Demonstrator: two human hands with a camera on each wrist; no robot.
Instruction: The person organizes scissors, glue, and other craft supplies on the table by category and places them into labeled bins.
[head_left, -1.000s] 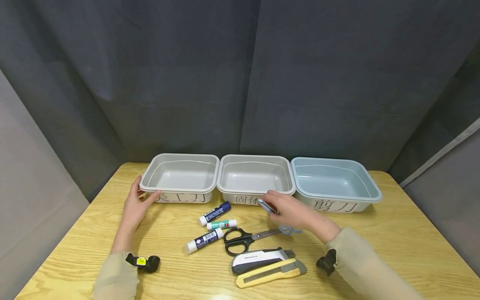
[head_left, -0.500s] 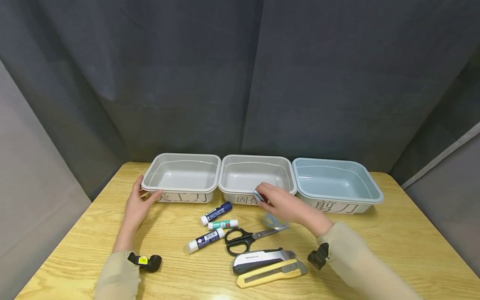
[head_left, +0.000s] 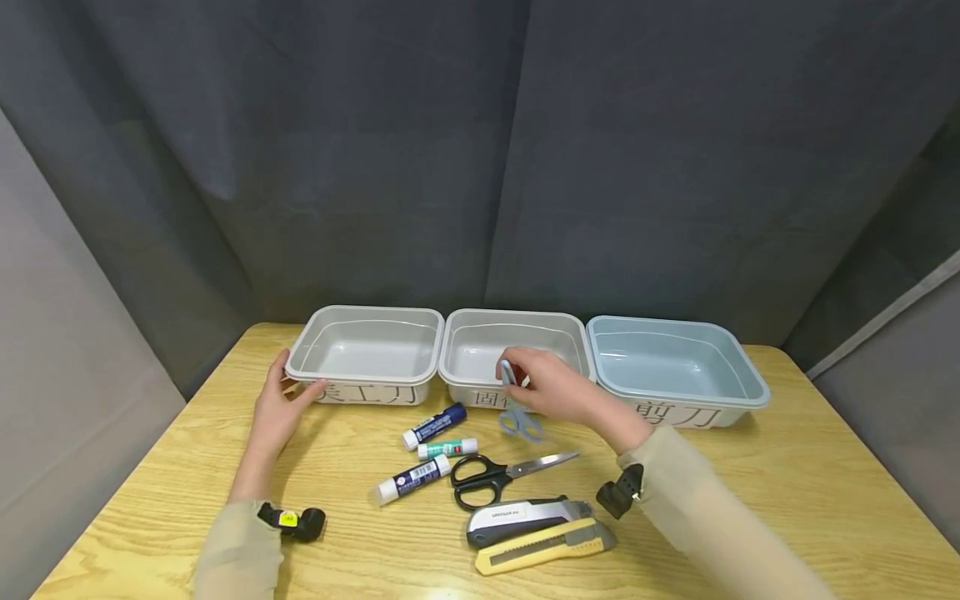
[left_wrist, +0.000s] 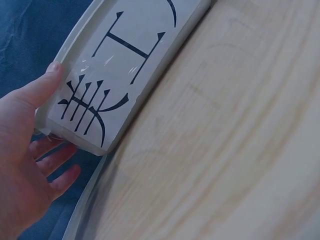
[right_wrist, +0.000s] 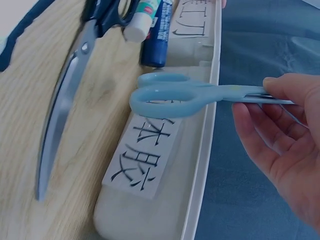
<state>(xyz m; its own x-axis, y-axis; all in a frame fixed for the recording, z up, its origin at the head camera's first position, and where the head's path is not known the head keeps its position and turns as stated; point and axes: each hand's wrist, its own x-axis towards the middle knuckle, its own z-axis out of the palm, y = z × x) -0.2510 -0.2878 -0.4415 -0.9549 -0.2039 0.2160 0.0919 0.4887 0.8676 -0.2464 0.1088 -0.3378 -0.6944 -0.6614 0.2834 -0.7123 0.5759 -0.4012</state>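
Note:
Light-blue scissors [right_wrist: 172, 98] are pinched by the blade end between the thumb and fingers of my right hand [head_left: 551, 385]. Their handle loops hang down in front of the middle grey bin [head_left: 468, 393]. My left hand [head_left: 276, 414] holds the near left corner of the left grey bin [head_left: 366, 312]; in the left wrist view its thumb lies on the rim and its fingers are at the bin's side. Black-handled scissors [head_left: 491, 479] lie open on the table below the right hand. A white-and-black utility knife [head_left: 525, 518] and a yellow one [head_left: 545, 546] lie nearer me.
Two dark blue glue sticks [head_left: 435, 425] and a green-and-white one [head_left: 447, 448] lie left of the black scissors. A blue bin [head_left: 675, 392] stands at the right end of the row. All three bins carry paper labels. A dark curtain [head_left: 375, 150] hangs behind the wooden table [head_left: 360, 550].
My right hand has moved left and a little away from me with the blue scissors, whose handles now hang clear of the black scissors' blades. The left hand has stayed at its bin corner.

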